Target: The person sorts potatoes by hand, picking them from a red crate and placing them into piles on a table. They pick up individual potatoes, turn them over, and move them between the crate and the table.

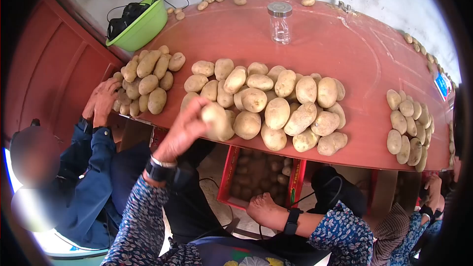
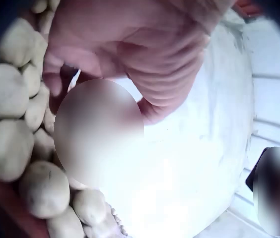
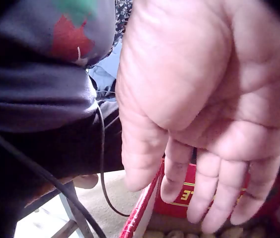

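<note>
My left hand (image 1: 181, 132) pinches a potato (image 1: 214, 117) between thumb and fingers, above the front left of a large potato pile (image 1: 277, 113) on the red table. In the left wrist view a blurred patch covers most of what lies under the fingers (image 2: 55, 79). My right hand (image 1: 266, 209) hangs palm-down with its fingers loosely extended at the near rim of a red box (image 1: 224, 180) below the table edge. Potatoes (image 1: 256, 172) lie in the bottom of that box. Nothing is in the right palm in the right wrist view.
Another person's hands (image 1: 104, 99) touch a smaller potato pile (image 1: 148, 76) at the left. A lidded clear jar (image 1: 281, 24) stands behind the large pile. A green basin (image 1: 148, 27) holds black gear. More potatoes (image 1: 410, 125) lie at the right, and cables (image 3: 103, 163) hang near my legs.
</note>
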Available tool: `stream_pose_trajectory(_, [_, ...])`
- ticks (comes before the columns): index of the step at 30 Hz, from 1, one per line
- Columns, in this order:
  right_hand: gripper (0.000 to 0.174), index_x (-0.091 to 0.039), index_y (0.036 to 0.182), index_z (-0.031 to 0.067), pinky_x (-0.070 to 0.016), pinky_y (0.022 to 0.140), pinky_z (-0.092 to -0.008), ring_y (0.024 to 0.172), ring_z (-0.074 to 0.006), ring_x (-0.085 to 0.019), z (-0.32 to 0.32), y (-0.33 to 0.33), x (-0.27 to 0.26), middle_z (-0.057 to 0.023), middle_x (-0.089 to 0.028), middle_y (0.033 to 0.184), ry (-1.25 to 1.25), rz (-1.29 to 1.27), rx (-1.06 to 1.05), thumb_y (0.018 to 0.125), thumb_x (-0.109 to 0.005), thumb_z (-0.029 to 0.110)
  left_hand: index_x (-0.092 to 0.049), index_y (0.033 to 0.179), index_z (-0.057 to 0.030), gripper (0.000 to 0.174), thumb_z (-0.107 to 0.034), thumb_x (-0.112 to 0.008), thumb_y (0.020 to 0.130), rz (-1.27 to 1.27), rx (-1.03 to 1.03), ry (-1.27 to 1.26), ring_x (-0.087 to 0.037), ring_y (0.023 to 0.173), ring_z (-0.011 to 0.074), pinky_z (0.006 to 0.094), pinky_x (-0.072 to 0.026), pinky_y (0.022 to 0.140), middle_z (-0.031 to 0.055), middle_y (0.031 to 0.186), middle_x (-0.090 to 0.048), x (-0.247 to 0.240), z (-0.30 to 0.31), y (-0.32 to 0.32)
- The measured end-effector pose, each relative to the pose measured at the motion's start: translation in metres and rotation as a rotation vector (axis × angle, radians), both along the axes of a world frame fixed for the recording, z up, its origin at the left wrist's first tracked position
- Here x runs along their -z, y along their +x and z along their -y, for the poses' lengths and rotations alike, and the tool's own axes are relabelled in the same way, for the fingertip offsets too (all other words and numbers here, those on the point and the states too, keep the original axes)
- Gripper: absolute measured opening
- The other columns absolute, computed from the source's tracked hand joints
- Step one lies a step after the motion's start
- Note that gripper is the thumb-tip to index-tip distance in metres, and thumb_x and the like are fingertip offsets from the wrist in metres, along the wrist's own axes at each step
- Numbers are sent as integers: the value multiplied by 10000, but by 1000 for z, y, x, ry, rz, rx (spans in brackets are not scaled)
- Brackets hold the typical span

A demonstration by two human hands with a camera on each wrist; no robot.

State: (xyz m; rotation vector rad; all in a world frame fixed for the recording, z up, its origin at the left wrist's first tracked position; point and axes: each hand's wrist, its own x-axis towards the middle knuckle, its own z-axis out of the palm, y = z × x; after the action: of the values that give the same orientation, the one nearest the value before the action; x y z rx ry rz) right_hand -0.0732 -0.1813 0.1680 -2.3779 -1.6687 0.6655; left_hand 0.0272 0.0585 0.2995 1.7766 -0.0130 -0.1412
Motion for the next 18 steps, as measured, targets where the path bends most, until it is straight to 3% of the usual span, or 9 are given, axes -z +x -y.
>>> stream_pose_trajectory(3, [137, -650, 784, 11, -470, 572, -373, 731, -262, -641, -1, 4, -2, -152, -628, 773, 20, -62, -5, 692, -591, 93, -440, 1055, -42, 290, -132, -527, 794, 153, -187, 235, -519, 869, 147, 304, -432, 787, 38, 909, -533, -8, -18, 47])
stream_pose_trajectory(4, [145, -647, 798, 15, -470, 582, -377, 741, -266, -641, -1, 4, -3, -151, -630, 793, -5, -126, -18, 702, -589, 106, -440, 1055, -42, 290, -132, -527, 794, 150, -186, 235, -519, 869, 147, 304, -432, 787, 38, 909, -533, -8, -25, 61])
stream_pose_trajectory(6, [145, -638, 803, 23, -466, 588, -378, 742, -259, -639, -1, 0, 7, -138, -626, 798, -24, -87, -14, 712, -579, 120, -436, 1063, -38, 315, -153, -524, 783, 301, -149, 674, -557, 868, 256, 350, -438, 775, 124, 887, -553, -3, -38, 85])
stream_pose_trajectory(10, [152, -667, 792, 71, -433, 601, -418, 779, -230, -630, -4, -3, 3, -69, -645, 816, -40, -5, 26, 691, -592, 157, -458, 1090, -35, 313, -138, -509, 799, 367, -77, 869, -576, 925, 369, 421, -439, 819, 208, 961, -593, 23, -49, 115])
stream_pose_trajectory(11, [152, -667, 792, 71, -433, 601, -418, 779, -230, -630, -2, -4, -1, -69, -645, 816, -47, -27, 40, 691, -592, 157, -458, 1090, -35, 313, -138, -509, 799, 352, -55, 860, -576, 925, 369, 421, -439, 819, 208, 961, -593, 33, -60, 126])
stream_pose_trajectory(13, [149, -663, 810, 73, -424, 611, -436, 805, -249, -623, 7, -8, -10, -81, -644, 833, 93, 166, 17, 732, -562, 149, -487, 1100, -42, 275, -74, -458, 828, 774, 52, 1120, -568, 935, 373, 432, -443, 850, 198, 1006, -594, 67, -85, 148])
stream_pose_trajectory(15, [197, -660, 903, 67, -427, 660, -477, 820, -268, -613, 10, -16, -1, -88, -646, 875, 145, 59, 23, 770, -535, 142, -506, 1140, -56, 319, -10, -417, 837, 433, 73, 935, -549, 985, 355, 408, -449, 879, 189, 1082, -578, 74, -97, 157])
stream_pose_trajectory(16, [197, -660, 903, 67, -427, 660, -477, 820, -268, -613, 8, -16, -3, -88, -646, 875, 119, 19, 46, 770, -535, 142, -503, 1174, -57, 343, -10, -456, 838, 477, 20, 1161, -559, 1011, 289, 345, -457, 869, 169, 1108, -575, 56, -82, 148])
stream_pose_trajectory(18, [258, -638, 1027, 60, -426, 721, -509, 875, -275, -610, 0, -18, -11, -95, -646, 963, -194, -66, -55, 816, -528, 161, -496, 1200, -55, 352, -11, -485, 851, 448, -209, 1001, -565, 1000, 222, 307, -442, 884, 127, 1099, -587, 30, -42, 124])
